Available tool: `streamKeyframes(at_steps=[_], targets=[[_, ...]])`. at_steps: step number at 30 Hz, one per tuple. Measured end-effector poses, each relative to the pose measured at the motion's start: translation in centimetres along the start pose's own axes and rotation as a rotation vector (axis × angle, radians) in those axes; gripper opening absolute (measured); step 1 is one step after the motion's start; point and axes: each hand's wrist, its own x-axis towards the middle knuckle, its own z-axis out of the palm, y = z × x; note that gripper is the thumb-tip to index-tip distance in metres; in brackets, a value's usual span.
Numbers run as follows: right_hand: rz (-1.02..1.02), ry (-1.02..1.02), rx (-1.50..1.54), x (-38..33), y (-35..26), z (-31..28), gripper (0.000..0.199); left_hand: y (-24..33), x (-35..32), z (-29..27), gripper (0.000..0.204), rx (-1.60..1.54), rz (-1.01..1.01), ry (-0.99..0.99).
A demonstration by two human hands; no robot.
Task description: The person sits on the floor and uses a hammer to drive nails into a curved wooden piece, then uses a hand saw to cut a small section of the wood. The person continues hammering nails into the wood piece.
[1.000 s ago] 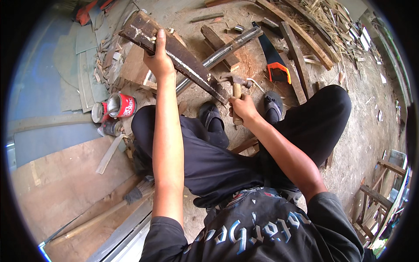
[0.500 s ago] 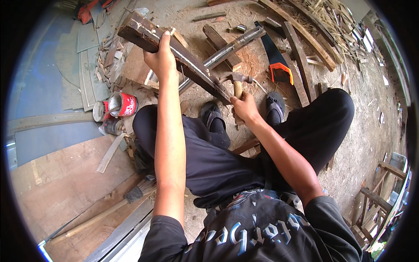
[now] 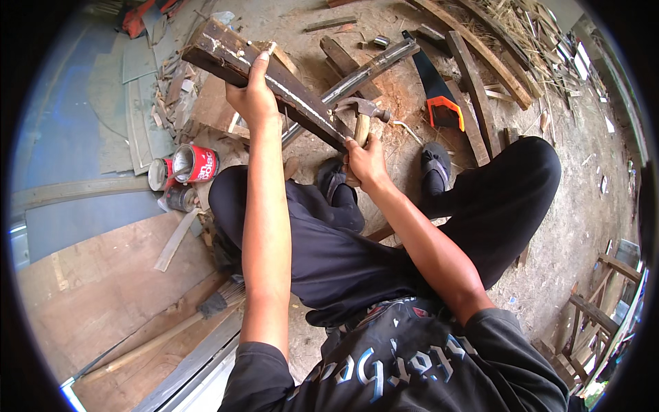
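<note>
My left hand [image 3: 255, 95] grips a dark wooden beam [image 3: 218, 51] near its far left end. A whitish line runs along the beam, which slants down toward my right hand. My right hand [image 3: 366, 159] is closed round the wooden handle of a claw hammer [image 3: 362, 128]. The hammer's metal head is up, close beside the beam's near end. My right fingers are at that end of the beam; whether they also grip it I cannot tell. Beneath the beam, a long metal-faced bar [image 3: 367, 71] lies across wood scraps.
A handsaw [image 3: 445, 111] with an orange-and-black handle lies right of the bar, among long timbers [image 3: 473, 93]. Red paint cans [image 3: 198, 163] stand by my left knee. Plywood [image 3: 117, 268] lies at the lower left, and a wooden frame [image 3: 594, 312] at the lower right.
My right hand has moved left with the hammer, up against the beam's near end. The beam has turned slightly in my left hand, showing more of its upper face.
</note>
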Motion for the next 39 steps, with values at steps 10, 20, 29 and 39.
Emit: streamKeyframes(at_steps=[10, 20, 29, 39], targets=[[0.112, 0.000, -0.008, -0.9, -2.6, 0.0, 0.021, 0.1, -1.4, 0.6, 0.033, -0.028, 0.068, 0.010], [0.196, -0.402, 0.280, -5.7, -4.5, -3.1, 0.021, -0.4, 0.2, 0.3, 0.030, -0.040, -0.009, 0.117], [0.119, 0.001, 0.099, -0.2, 0.0, -3.3, 0.020, 0.8, -1.6, -1.0, 0.035, -0.068, 0.025, 0.118], [0.019, -0.065, 0.082, -2.0, 1.0, -0.3, 0.030, 0.6, -2.1, 0.3, 0.034, -0.060, 0.096, 0.119]])
